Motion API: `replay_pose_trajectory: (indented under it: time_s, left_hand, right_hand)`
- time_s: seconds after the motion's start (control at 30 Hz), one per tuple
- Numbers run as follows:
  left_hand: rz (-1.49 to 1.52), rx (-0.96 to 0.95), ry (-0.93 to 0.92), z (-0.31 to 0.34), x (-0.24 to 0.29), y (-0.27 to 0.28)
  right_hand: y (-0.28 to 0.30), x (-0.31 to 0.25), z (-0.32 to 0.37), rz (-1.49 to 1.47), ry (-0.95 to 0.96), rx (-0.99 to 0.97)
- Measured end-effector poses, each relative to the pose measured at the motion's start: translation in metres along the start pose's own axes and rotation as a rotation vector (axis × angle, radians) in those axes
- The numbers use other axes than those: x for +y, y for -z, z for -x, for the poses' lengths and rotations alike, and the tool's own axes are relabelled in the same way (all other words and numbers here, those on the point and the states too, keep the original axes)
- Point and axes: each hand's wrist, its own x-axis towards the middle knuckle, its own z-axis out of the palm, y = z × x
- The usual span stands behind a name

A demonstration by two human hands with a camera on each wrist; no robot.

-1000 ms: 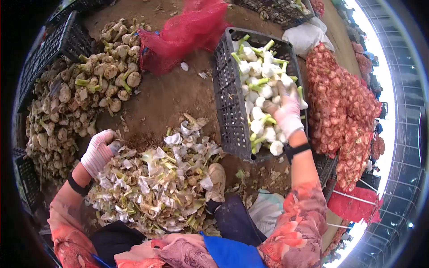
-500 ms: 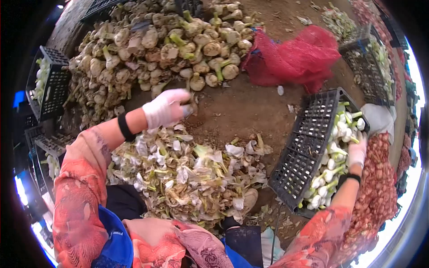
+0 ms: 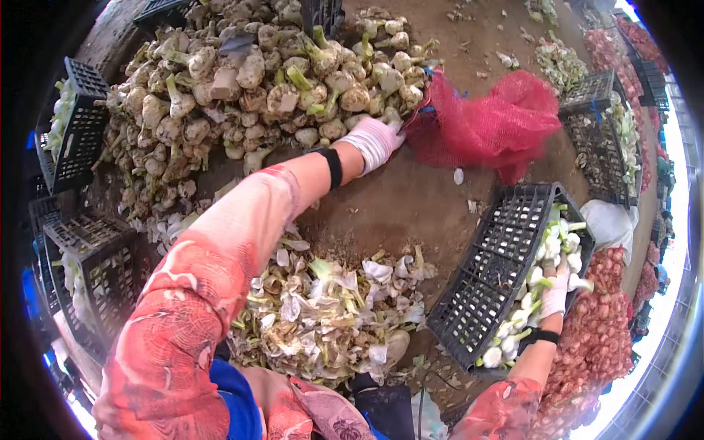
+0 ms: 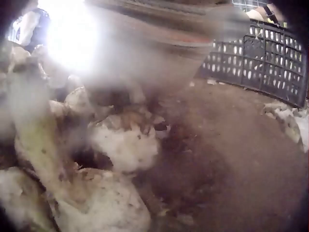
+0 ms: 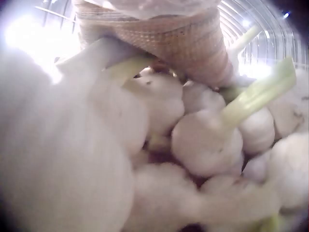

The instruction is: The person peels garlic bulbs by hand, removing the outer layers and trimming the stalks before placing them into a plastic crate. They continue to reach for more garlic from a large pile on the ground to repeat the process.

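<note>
My left hand (image 3: 375,143), in a pale wrap, reaches to the near right edge of a heap of dirty, untrimmed garlic (image 3: 249,95). Its fingertips are right at a garlic bulb (image 3: 391,117) beside the red mesh bag; whether they grip it I cannot tell. In the left wrist view, soil-covered bulbs (image 4: 120,145) lie close below the blurred hand. My right hand (image 3: 557,290), also wrapped, rests with extended fingers among clean white garlic bulbs (image 3: 519,320) in a black plastic crate (image 3: 484,264). Cut-stem bulbs (image 5: 207,142) lie under it in the right wrist view.
A red mesh bag (image 3: 491,117) lies beside the dirty heap. Peeled skins and leaves (image 3: 330,315) are piled before the person. A full net sack of garlic (image 3: 594,337) stands right of the crate. More crates stand at left (image 3: 92,249) and far right (image 3: 601,139).
My left hand has moved from above the skins pile forward to the dirty garlic heap. The right hand stays in the crate, shifting slightly over the bulbs. The head view has swung left.
</note>
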Motion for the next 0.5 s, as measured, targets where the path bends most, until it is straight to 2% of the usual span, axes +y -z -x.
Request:
replay_pose_trajectory:
  time_s: [0.03,0.07,0.1,0.17,0.2,0.23,0.27,0.3,0.33,0.37,0.4,0.43,0.5]
  left_hand:
    - [-0.08,-0.012,0.008,-0.005,0.0,0.0]
    - [-0.133,-0.151,0.024,-0.017,0.001,0.001]
    - [-0.133,-0.151,0.028,-0.013,-0.003,0.005]
    - [0.042,-0.069,-0.029,0.009,-0.014,0.024]
    - [0.241,0.027,0.035,0.031,-0.016,0.045]
    - [0.39,-0.037,0.113,0.052,-0.018,0.068]
    - [0.633,0.067,0.112,0.072,-0.023,0.068]
    - [0.878,0.173,0.119,0.094,-0.028,0.069]
    - [1.09,0.153,0.174,0.119,-0.03,0.076]
    - [1.299,0.138,0.232,0.145,-0.032,0.086]
    - [1.593,0.102,0.232,0.173,-0.033,0.091]
    - [1.611,0.102,0.256,0.197,-0.026,0.108]
    - [1.674,0.146,0.292,0.236,-0.011,0.127]
  right_hand:
    - [0.002,-0.004,0.006,-0.02,0.025,0.009]
    - [0.008,-0.016,0.013,0.076,0.034,0.001]
    - [0.015,-0.032,0.021,0.172,0.04,-0.008]
    - [0.022,-0.104,0.058,0.148,-0.041,0.144]
    - [0.015,-0.17,0.088,0.082,0.065,0.287]
    - [0.012,-0.201,0.107,-0.002,0.135,0.337]
    - [-0.001,-0.233,0.13,-0.325,0.04,0.302]
    - [-0.019,-0.254,0.15,-0.591,-0.001,0.197]
    - [-0.031,-0.291,0.17,-0.448,0.04,0.045]
    - [-0.052,-0.315,0.18,-0.596,0.016,-0.187]
    - [-0.077,-0.339,0.189,-0.689,-0.096,-0.38]
    - [-0.106,-0.349,0.194,-0.89,-0.17,-0.543]
    - [-0.159,-0.377,0.21,-1.113,-0.145,-0.631]
